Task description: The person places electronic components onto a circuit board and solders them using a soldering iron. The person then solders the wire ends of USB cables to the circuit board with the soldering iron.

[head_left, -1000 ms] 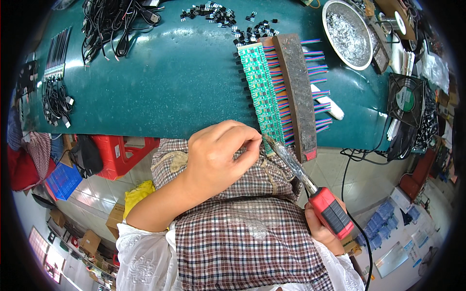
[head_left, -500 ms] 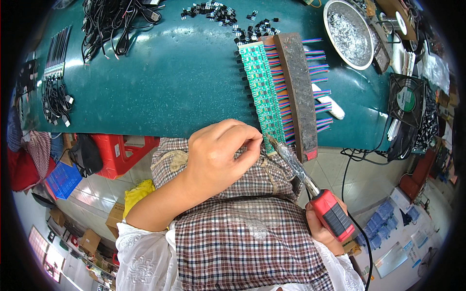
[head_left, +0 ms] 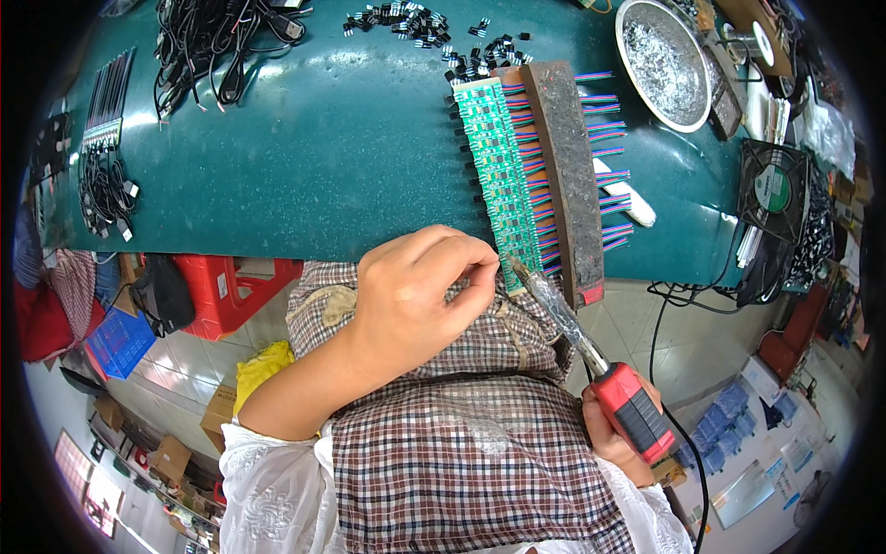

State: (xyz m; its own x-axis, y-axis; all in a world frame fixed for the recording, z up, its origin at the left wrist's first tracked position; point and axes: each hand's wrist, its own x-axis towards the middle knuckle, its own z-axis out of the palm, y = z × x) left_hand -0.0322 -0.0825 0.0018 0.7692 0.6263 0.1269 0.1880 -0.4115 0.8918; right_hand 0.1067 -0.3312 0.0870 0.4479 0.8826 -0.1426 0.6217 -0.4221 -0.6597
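Observation:
My right hand (head_left: 616,429) is wrapped round the red and black handle of a soldering iron (head_left: 563,319). The iron's tip meets the near end of a green circuit board strip (head_left: 498,166). My left hand (head_left: 420,286) is pinched at the strip's left edge, close to the tip; what its fingertips hold, if anything, is hidden. Small black components stick out along the strip's left side. Thin coloured wires (head_left: 609,136) run from its right side beneath a dark, heavy bar (head_left: 568,175) that lies along the strip.
Loose black components (head_left: 420,26) lie beyond the strip. Bundles of black cables (head_left: 217,42) sit at the far left. A metal bowl of shiny scraps (head_left: 663,66) and a black fan (head_left: 773,189) stand on the right. The iron's cord (head_left: 694,443) hangs at my right.
Almost nothing differs. Both hands and the iron's tip stay at the same end of the strip.

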